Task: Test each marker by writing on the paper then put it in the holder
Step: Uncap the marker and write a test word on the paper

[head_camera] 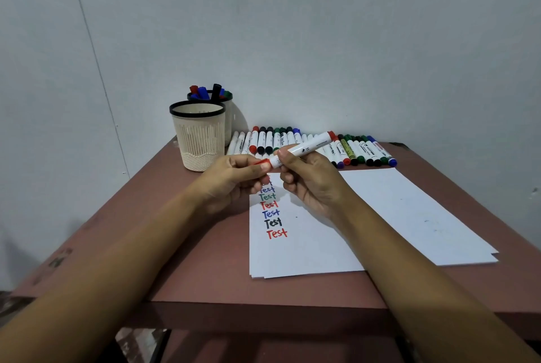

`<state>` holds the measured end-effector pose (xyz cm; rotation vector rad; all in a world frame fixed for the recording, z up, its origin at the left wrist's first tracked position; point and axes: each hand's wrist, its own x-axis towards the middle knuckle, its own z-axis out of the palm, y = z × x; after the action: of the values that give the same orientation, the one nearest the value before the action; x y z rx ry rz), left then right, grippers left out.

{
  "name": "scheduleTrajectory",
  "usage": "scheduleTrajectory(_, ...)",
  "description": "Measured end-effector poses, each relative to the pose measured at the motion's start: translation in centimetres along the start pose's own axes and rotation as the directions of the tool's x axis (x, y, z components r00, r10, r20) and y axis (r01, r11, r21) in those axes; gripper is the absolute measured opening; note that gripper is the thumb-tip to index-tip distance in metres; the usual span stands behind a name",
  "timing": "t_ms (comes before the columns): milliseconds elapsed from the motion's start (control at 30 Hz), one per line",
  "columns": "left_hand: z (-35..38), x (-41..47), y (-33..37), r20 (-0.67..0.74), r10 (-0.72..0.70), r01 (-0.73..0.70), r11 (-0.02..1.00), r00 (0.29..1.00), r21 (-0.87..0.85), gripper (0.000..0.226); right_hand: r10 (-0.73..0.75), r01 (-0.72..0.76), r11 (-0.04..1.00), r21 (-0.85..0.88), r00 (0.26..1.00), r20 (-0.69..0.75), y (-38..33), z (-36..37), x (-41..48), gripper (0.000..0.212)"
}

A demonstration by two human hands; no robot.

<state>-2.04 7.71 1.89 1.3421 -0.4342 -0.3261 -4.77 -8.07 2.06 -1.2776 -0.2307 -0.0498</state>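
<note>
My right hand (307, 181) grips the white barrel of a red marker (307, 147) above the paper, its red end pointing up and right. My left hand (234, 178) pinches the marker's red cap (262, 162) at the barrel's lower left end. Under the hands lies the white paper (366, 222), with "Test" written several times in blue, green, red and black down its left side. A cream holder (200, 137) with a black rim stands at the table's back left; I cannot see inside it. Behind it a second holder (227, 117) has several markers in it.
A row of several capped markers (322, 146) lies along the wall behind the paper, in red, black, green and blue. The reddish-brown table (205, 260) ends at a front edge near my forearms. A grey wall stands close behind.
</note>
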Motion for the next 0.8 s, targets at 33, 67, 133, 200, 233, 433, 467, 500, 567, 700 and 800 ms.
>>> scheduleTrajectory(33,0.0,0.1,0.0,-0.016,0.013,-0.013,1.000,1.000,-0.003,0.012,0.001,-0.001,1.000,0.014,1.000,-0.005,-0.1,0.1,0.1,0.011)
scheduleTrajectory(67,0.0,0.3,0.1,-0.034,0.022,-0.023,1.000,0.999,-0.019,0.015,0.004,-0.003,0.999,0.035,1.000,-0.015,-0.2,0.1,0.2,0.011)
scheduleTrajectory(133,0.2,0.5,0.1,-0.070,0.026,-0.031,0.997,0.997,-0.064,0.018,0.018,-0.014,0.997,0.079,0.999,-0.045,-0.4,0.2,0.4,0.010)
scheduleTrajectory(200,0.3,0.7,-0.1,-0.102,0.025,-0.035,0.995,0.995,-0.098,0.016,0.049,-0.041,0.994,0.102,0.996,-0.075,-0.4,0.3,0.5,0.008)
scheduleTrajectory(233,0.4,0.8,-0.1,-0.116,0.031,-0.045,0.993,0.993,-0.111,0.013,0.067,-0.057,0.992,0.110,0.994,-0.090,-0.4,0.3,0.5,0.007)
scheduleTrajectory(433,-0.2,0.8,1.8,-0.284,0.204,-0.238,0.967,0.937,-0.092,0.004,0.100,-0.049,0.984,0.172,0.949,-0.300,-0.7,-0.6,0.8,0.015)
scheduleTrajectory(467,-0.5,0.8,2.3,-0.312,0.253,-0.272,0.962,0.916,-0.018,0.004,0.078,-0.053,0.996,0.076,0.928,-0.364,-0.7,-0.8,1.0,0.018)
scheduleTrajectory(500,-0.7,1.0,2.8,-0.335,0.304,-0.295,0.952,0.892,0.077,0.005,0.035,-0.074,0.994,-0.075,0.906,-0.422,-0.5,-1.0,1.2,0.021)
scheduleTrajectory(567,-1.1,1.6,4.1,-0.372,0.403,-0.297,0.903,0.836,0.311,0.006,-0.109,-0.114,0.895,-0.431,0.881,-0.460,0.4,-1.3,1.5,0.027)
scheduleTrajectory(700,-2.6,3.3,7.6,-0.367,0.585,-0.259,0.723,0.723,0.640,0.009,-0.264,-0.080,0.391,-0.917,0.945,-0.195,2.5,-1.9,1.5,0.030)
scheduleTrajectory(800,-4.4,5.0,10.6,-0.360,0.671,-0.205,0.609,0.648,0.766,0.013,-0.194,-0.074,0.160,-0.984,0.975,-0.105,2.9,-1.8,1.5,0.031)
